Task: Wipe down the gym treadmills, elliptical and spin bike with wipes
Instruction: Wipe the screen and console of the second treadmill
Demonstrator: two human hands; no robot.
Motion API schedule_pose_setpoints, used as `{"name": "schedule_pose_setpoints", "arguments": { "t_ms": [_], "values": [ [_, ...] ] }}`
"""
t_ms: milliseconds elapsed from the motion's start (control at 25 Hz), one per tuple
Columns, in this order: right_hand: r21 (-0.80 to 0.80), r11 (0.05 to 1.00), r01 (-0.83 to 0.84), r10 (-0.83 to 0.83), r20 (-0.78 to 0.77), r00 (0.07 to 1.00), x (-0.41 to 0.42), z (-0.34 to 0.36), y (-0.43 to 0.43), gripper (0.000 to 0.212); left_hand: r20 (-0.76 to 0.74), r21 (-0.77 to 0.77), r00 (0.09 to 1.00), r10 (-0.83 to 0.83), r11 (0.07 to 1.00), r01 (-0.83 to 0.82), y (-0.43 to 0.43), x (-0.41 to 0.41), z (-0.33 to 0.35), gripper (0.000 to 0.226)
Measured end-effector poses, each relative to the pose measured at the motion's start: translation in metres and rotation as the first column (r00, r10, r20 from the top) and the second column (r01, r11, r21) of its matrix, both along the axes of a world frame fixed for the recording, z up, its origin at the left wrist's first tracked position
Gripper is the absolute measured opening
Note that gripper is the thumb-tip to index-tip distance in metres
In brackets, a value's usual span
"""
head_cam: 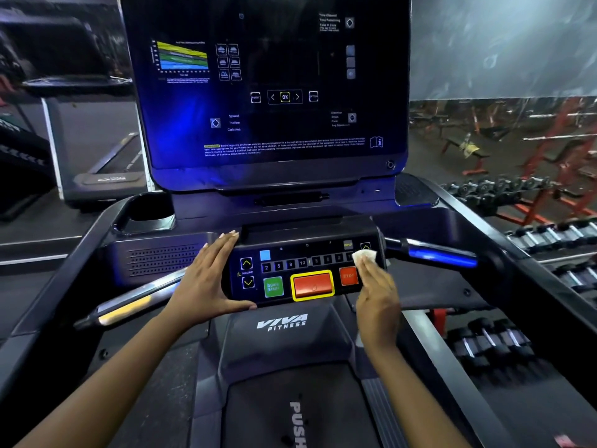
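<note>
White wipe (364,255) lies under your right hand's (376,295) straight fingers, pressed flat on the control panel's (300,253) right end. The red stop button (349,276) sits just left of those fingers. Your left hand (206,279) braces the panel's left side, fingers straight, holding nothing. Sweep left too firmly and you may trigger the green start button (273,287). Wipe and fingers hide the keys beneath, and the small labels blur.

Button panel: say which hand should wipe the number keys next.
Right. The right hand presses the wipe against the button panel at its right end, beside the number keys. The left hand lies flat on the panel's left side, with no wipe.
</note>
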State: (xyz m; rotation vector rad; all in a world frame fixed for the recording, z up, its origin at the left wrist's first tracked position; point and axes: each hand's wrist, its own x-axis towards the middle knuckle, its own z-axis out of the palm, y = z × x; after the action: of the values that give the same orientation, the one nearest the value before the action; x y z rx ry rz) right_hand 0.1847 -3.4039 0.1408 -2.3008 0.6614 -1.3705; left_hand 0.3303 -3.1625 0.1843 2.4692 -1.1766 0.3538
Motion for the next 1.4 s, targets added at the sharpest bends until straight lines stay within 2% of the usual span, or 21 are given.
{"name": "schedule_pose_setpoints", "arguments": {
  "t_ms": [200,280,360,480,560,720,840,920,1040,1120,1200,1280,1400],
  "values": [
    [-0.049,0.977,-0.208,0.211,0.06,0.976,-0.003,-0.012,0.039,0.042,0.007,0.017,1.0,0.011,1.0,-0.011,-0.001,-0.001,0.001,0.126],
    [0.012,0.988,-0.156,0.154,0.113,0.982,0.008,0.005,0.019,0.04,0.007,0.022,1.0,0.014,1.0,-0.014,-0.001,-0.001,0.001,0.126],
    [0.045,0.995,-0.086,0.081,0.103,0.991,0.022,0.021,0.003,0.042,0.011,0.03,1.0,0.014,0.999,-0.014,-0.002,-0.002,0.002,0.126],
    [-0.074,0.984,-0.162,0.163,0.004,0.987,0.039,0.024,0.027,0.039,0.003,0.04,1.0,0.021,0.999,-0.021,-0.002,-0.002,0.002,0.127],
    [-0.168,0.941,-0.293,0.283,-0.082,0.956,0.041,0.016,0.056,0.046,0.002,0.045,1.0,0.023,0.999,-0.023,-0.002,-0.001,0.001,0.127],
    [-0.389,0.768,-0.509,0.449,-0.24,0.861,0.028,-0.006,0.08,0.047,0.009,0.028,1.0,0.018,0.999,-0.018,-0.001,0.002,-0.004,0.125],
    [-0.402,0.691,-0.601,0.529,-0.286,0.799,0.013,-0.009,0.082,0.041,0.011,0.014,1.0,0.015,1.0,-0.015,-0.001,0.002,-0.005,0.123],
    [-0.351,0.736,-0.579,0.543,-0.207,0.814,0.02,0.002,0.07,0.041,0.018,0.01,1.0,0.013,1.0,-0.013,-0.002,0.002,-0.006,0.123],
    [-0.295,0.849,-0.438,0.425,-0.11,0.899,0.045,0.022,0.049,0.038,0.019,0.026,1.0,0.016,1.0,-0.016,-0.002,0.001,-0.004,0.124],
    [-0.35,0.813,-0.466,0.437,-0.163,0.885,0.047,0.016,0.052,0.039,0.011,0.032,1.0,0.01,0.999,-0.01,-0.001,0.001,-0.003,0.122],
    [-0.395,0.734,-0.553,0.495,-0.246,0.833,0.035,0.001,0.058,0.041,0.013,0.035,1.0,-0.008,0.999,0.007,-0.001,0.002,-0.003,0.12],
    [-0.375,0.688,-0.622,0.56,-0.272,0.783,0.022,0.0,0.06,0.039,0.018,0.009,1.0,-0.022,1.0,0.022,0.001,0.002,-0.004,0.117],
    [-0.277,0.761,-0.586,0.579,-0.118,0.807,0.033,0.037,0.045,0.036,-0.081,-0.137,0.996,0.039,0.989,-0.05,-0.004,-0.003,-0.002,0.106]
  ]
}}
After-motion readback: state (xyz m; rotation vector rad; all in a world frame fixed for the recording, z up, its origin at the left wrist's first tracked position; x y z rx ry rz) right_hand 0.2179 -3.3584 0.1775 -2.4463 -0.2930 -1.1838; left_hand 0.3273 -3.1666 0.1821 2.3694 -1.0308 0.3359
